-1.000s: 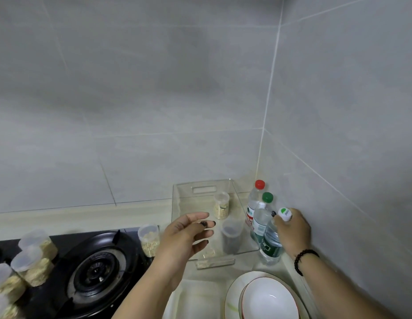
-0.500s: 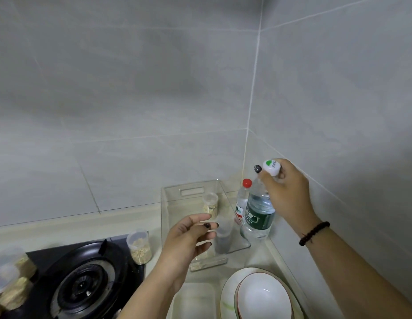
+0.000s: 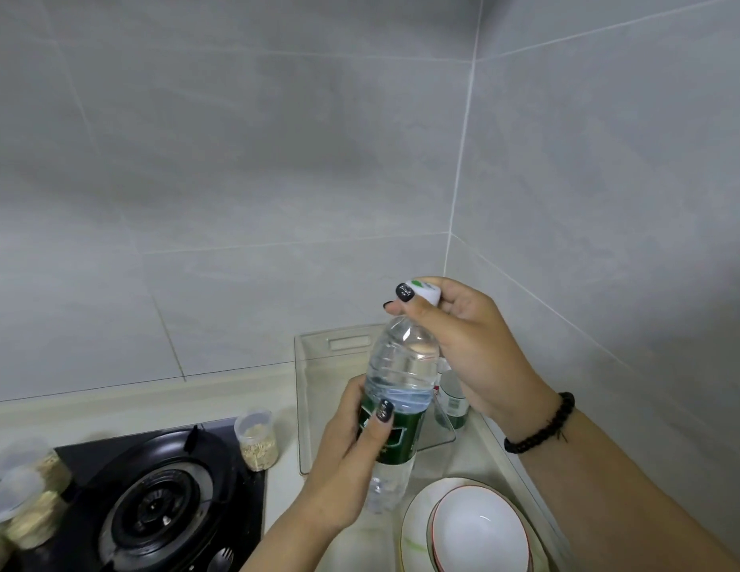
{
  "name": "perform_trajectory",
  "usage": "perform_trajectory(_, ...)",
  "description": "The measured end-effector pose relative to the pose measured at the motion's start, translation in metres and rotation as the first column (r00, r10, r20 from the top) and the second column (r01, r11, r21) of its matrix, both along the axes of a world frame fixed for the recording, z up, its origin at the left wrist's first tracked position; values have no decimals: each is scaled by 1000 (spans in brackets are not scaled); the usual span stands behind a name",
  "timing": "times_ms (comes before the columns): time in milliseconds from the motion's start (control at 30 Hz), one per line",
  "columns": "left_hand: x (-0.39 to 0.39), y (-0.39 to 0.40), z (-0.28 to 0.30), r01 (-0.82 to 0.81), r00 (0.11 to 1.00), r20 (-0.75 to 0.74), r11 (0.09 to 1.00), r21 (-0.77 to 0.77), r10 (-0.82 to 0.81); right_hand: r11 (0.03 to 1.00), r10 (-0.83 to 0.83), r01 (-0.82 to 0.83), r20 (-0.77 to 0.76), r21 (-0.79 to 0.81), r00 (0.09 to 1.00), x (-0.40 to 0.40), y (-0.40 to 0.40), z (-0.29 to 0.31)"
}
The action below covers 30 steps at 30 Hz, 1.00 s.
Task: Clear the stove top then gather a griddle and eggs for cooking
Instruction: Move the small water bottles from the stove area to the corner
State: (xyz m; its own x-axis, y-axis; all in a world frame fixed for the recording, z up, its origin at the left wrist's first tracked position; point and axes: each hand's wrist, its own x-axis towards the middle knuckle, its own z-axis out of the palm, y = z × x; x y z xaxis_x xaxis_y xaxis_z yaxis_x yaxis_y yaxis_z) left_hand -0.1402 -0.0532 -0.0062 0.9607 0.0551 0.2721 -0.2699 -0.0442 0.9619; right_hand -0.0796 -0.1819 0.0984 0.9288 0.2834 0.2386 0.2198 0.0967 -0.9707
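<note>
Head view
Bottle: the clear plastic water bottle with a dark green label (image 3: 395,410) is held in the air over the pale tabletop (image 3: 285,406), just in front of the clear plastic tray (image 3: 306,406).
Long axis: near upright, its top leaning a little to the right and away.
Left hand (image 3: 352,456): fingers curled round the labelled middle of the bottle, thumb across the label.
Right hand (image 3: 463,336): fingers pinched round the white cap (image 3: 426,291), above the other hand.
Stove top: the black gas burner (image 3: 157,505) lies down-left of both hands, with lidded clear jars of grain (image 3: 257,439) at its edges; the left hand is nearer.
Griddle and eggs: not in view.
</note>
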Motion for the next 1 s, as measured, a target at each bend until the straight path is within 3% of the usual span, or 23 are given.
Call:
perform_trajectory(233,-3,6,-1,-92,993,71,995,-24,93,1000,-12,12,-41,-6,999,-1,22,-6)
perform_trajectory(467,0,9,-15,-53,995,-95,981,-185,36,996,-34,26,-97,-80,995,16,23,-22)
perform_trajectory(633,11,12,-19,-92,972,-231,961,-263,30,960,-243,238,-18,-149,970,45,0,-35)
perform_trajectory(767,21,16,-19,-107,948,-320,951,-291,9,898,-408,388,-58,-208,911,76,-24,-57)
perform_trajectory(1000,39,21,-20,-178,922,-384,942,-285,58,765,-543,438,-109,-472,832,122,-46,-116)
